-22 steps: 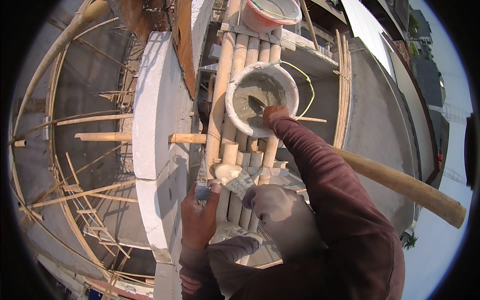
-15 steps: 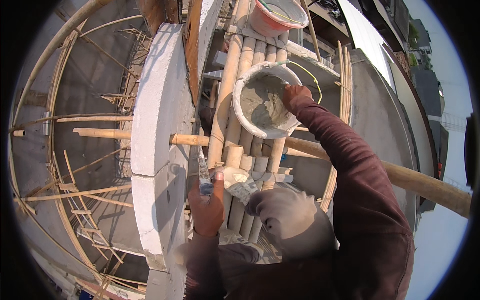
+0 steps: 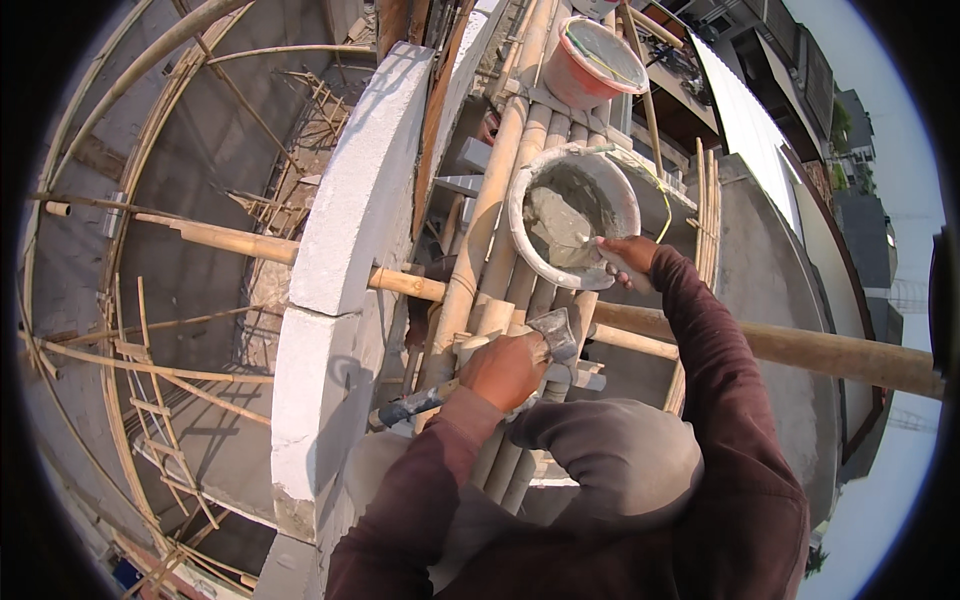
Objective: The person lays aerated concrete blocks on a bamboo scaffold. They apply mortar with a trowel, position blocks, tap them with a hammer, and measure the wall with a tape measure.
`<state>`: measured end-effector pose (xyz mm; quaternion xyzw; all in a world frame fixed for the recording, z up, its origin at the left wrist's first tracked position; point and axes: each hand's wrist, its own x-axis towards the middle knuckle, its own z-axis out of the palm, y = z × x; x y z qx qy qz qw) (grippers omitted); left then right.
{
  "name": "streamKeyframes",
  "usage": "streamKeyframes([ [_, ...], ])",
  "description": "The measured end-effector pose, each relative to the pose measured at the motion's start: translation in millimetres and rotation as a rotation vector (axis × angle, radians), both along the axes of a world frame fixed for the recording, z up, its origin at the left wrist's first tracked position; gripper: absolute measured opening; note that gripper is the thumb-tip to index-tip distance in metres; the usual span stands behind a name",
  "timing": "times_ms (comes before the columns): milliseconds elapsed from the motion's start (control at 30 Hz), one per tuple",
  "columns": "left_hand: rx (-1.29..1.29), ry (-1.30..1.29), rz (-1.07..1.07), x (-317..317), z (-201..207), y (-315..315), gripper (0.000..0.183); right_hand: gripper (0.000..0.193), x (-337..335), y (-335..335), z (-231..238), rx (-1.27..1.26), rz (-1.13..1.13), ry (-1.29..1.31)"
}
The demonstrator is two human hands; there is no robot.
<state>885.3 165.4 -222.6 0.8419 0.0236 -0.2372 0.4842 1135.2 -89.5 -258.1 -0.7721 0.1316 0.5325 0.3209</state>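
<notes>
My right hand (image 3: 632, 262) is closed round the handle of a trowel, over the near right rim of a pale bucket (image 3: 523, 243). The trowel's blade is in the bucket, among wet grey mortar (image 3: 558, 220). Lower and to the left, my left hand (image 3: 505, 370) is closed round a hand tool with a dark grey shaft (image 3: 405, 408) sticking out toward the wall. A flat grey piece (image 3: 556, 335) shows just past its fingers; whether it belongs to the same tool I cannot tell.
Bamboo poles (image 3: 485, 235) form the platform under the bucket. A red mortar-smeared bucket (image 3: 580, 75) stands beyond. On the left rises a white block wall (image 3: 345, 215), with a deep drop and bamboo scaffolding (image 3: 150, 400) past it. A thick pole (image 3: 820, 358) crosses at right.
My right hand has drawn back from inside the bucket to its near right rim. My left hand has moved right, away from the wall, and its tool has turned. The view has shifted.
</notes>
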Motion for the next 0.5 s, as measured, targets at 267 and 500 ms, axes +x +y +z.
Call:
streamKeyframes([
  [267,0.093,0.065,-0.136,-29.5,-48.2,-35.1,0.026,0.048,-74.0,-22.9,-5.8,0.396,-0.111,-0.335],
  [500,0.114,0.195,0.022,-48.2,-82.6,-54.0,0.022,0.051,-98.0,45.0,48.4,0.627,0.023,-0.282],
])
